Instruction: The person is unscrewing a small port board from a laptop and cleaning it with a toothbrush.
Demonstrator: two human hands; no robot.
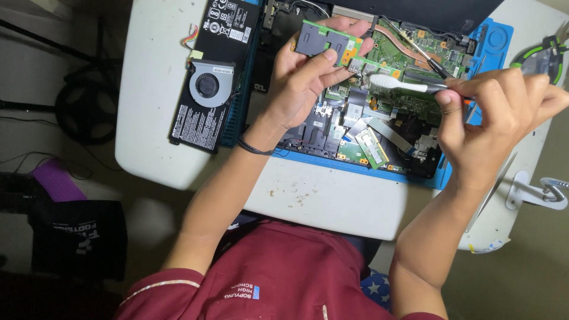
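Above the opened laptop (379, 118) at the table's (332, 201) far edge, the left hand (305, 80) pinches a small green circuit board (329, 44) while the right hand (495, 118), fingers closed, holds a white brush (397, 84) to its edge; light strokes on a steady board seem best.

Green circuit board (329, 42), white brush (396, 84), blue mat (496, 37), black battery (214, 71), white table (332, 198).

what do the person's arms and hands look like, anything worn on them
Both hands are bare, with no gloves or rings in view. The left hand has a thin dark band around its wrist; the right hand has a bare wrist. The forearms are uncovered. Short maroon sleeves with a thin pale stripe end above the elbow.
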